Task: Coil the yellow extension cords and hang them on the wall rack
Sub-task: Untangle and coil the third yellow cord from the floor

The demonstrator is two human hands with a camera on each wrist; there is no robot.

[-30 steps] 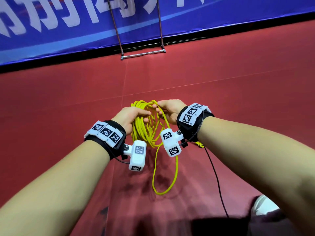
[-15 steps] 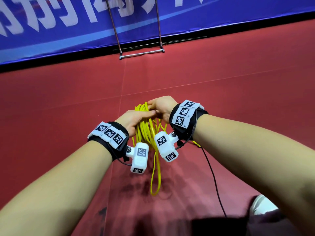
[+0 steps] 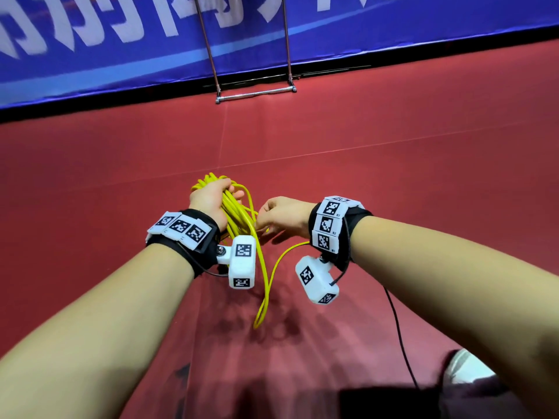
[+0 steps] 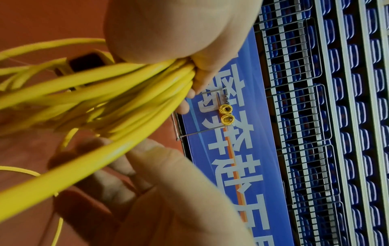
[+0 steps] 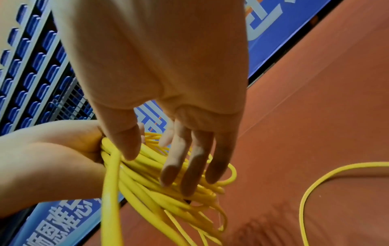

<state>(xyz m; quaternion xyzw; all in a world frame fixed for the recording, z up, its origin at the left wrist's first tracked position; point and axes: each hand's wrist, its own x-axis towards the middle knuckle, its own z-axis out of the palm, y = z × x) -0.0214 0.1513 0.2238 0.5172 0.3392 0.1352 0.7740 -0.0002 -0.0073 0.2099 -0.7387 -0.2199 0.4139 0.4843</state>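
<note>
Coil: the yellow cord is bunched in many loops, held up in front of the person over the red floor, with one long loop hanging below the hands.
Left hand: the left hand has its fingers curled round the top of the bundle and carries all of it.
Right hand: the right hand sits just beside the bundle; from the wrist view its fingers hang long and loose against the strands and I see nothing pinched, though from above the strand trailing under that wrist is partly hidden, so I'd not swear to it.
Rack: the metal rack stands at the blue banner, well apart from the hands; two small yellow coils seem to hang there already.
Risk, slipping loops: the loops look uneven, so I'd guess a loosened left grip would let them spill.
Risk, loose tail: the slack strand could snag or drag while walking over.
Risk, tangle: strands crossing in the bundle may knot if more are laid on carelessly.
</note>
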